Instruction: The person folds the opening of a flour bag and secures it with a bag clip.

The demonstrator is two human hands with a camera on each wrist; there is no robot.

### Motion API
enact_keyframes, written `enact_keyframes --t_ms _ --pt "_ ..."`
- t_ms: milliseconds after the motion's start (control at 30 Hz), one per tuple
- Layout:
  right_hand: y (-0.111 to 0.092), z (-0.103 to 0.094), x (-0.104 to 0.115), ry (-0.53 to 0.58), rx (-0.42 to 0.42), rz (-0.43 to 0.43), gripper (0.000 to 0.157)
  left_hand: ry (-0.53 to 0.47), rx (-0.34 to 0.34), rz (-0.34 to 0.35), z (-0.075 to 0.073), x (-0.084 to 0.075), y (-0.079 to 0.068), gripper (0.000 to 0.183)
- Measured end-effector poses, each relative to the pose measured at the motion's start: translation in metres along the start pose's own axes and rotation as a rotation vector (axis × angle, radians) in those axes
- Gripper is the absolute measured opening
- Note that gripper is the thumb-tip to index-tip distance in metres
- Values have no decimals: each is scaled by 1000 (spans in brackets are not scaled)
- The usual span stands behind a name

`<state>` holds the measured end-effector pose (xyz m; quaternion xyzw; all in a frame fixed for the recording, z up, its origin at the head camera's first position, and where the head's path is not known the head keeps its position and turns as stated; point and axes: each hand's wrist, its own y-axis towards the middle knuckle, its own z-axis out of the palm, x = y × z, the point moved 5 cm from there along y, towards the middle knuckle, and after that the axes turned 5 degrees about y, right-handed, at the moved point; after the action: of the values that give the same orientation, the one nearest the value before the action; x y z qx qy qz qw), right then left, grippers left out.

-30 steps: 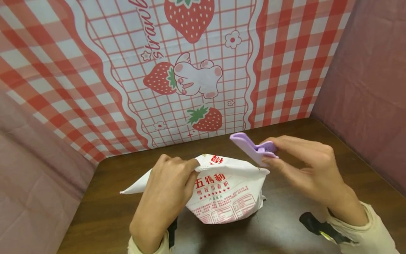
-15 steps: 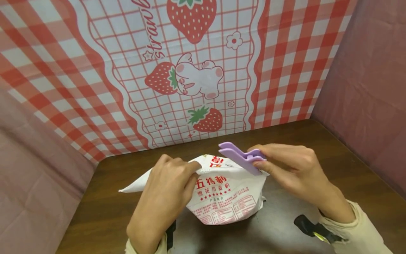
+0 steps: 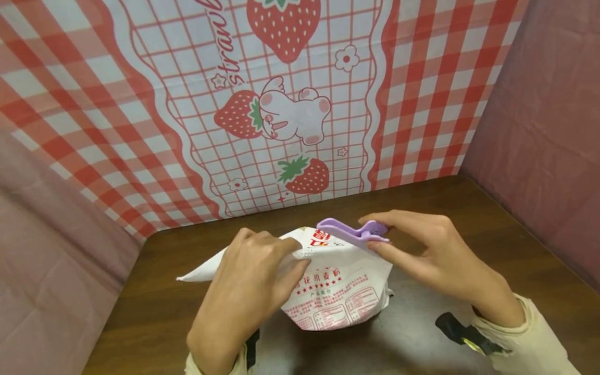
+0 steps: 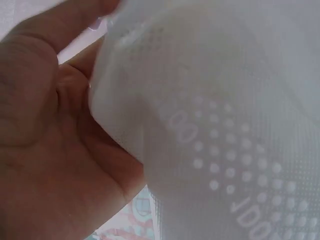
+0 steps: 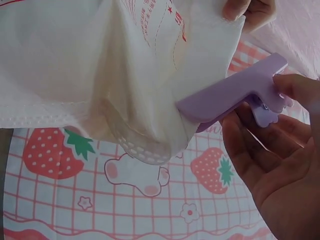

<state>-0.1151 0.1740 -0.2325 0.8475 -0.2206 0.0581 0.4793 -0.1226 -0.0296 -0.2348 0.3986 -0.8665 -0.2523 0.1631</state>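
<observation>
One bag (image 3: 339,299), white with red print, sits on the table (image 3: 154,297) in front of me, plump below and folded along the top. I judge the filled part heavy and inclined to slump, the skin soft and tough rather than fragile, perhaps a little slick. The flat folded layers look the best place to take hold; the bulge would only give under my fingers. My left hand (image 3: 250,276) has that fold in a narrow hold between thumb and fingers, a corner poking out beyond my knuckles; the left wrist view is mostly blurred white, so I can't tell how hard the fingertips press. At the fold's other end is the clip (image 3: 349,233), purple, light and stiff I'd say, its jaws straddling the bag's edge. My right hand (image 3: 428,255) pinches its short handles, the right spot, I think, since squeezing there should part the jaws. Behind hangs the checked cloth (image 3: 422,94), with pink curtains (image 3: 539,130) either side.
</observation>
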Motion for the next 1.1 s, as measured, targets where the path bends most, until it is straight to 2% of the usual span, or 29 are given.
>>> enact_keyframes --t_ms 100,167,367,600,767,1100 --pt "-1 0 -1 -7 11 48 45 -5 -13 19 0 -3 2 11" --pt "-1 0 -1 -24 16 36 45 -2 -17 25 1 -4 2 10" --pt "0 0 1 -71 -10 -108 22 1 -36 37 0 -3 3 5" --pt "-2 7 3 -162 -30 -200 28 -7 -40 47 1 -3 4 6" --pt "-4 9 5 -192 18 -191 30 -29 -40 52 1 -2 3 8" --pt "-5 10 2 -188 69 -167 24 -42 -41 29 -2 0 4 8"
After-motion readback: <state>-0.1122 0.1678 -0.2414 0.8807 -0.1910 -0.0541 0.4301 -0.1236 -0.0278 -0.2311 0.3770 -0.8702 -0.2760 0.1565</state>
